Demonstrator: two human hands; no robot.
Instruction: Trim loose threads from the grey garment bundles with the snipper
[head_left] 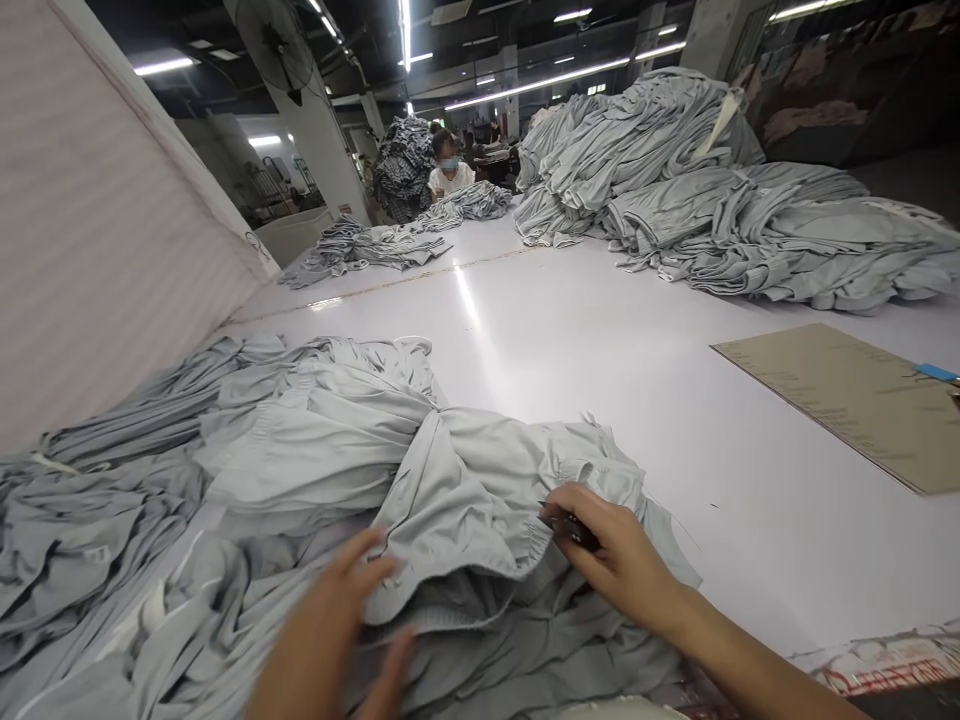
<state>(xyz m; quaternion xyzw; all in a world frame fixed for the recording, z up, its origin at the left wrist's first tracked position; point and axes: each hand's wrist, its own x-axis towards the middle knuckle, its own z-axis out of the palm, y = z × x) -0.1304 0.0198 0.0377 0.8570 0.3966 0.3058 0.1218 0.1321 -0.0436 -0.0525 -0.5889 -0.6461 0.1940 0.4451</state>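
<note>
A light grey garment (480,470) with a gathered elastic edge lies on a heap of like garments in front of me. My left hand (337,610), slightly blurred, is at the garment's left side with fingers and thumb apart, near its open hem. My right hand (615,550) is closed around dark thread snips (571,526). Their pointed tip is by the garment's right elastic edge, and the palm hides most of the handle. More grey garments (97,540) are piled to the left.
Tall piles of grey garments (660,170) stand at the back right of the white table (562,350). A brown board (840,400) lies at right. Smaller piles (375,245) and a masked person (450,178) are at the far end. Pale striped fabric (112,220) hangs at left.
</note>
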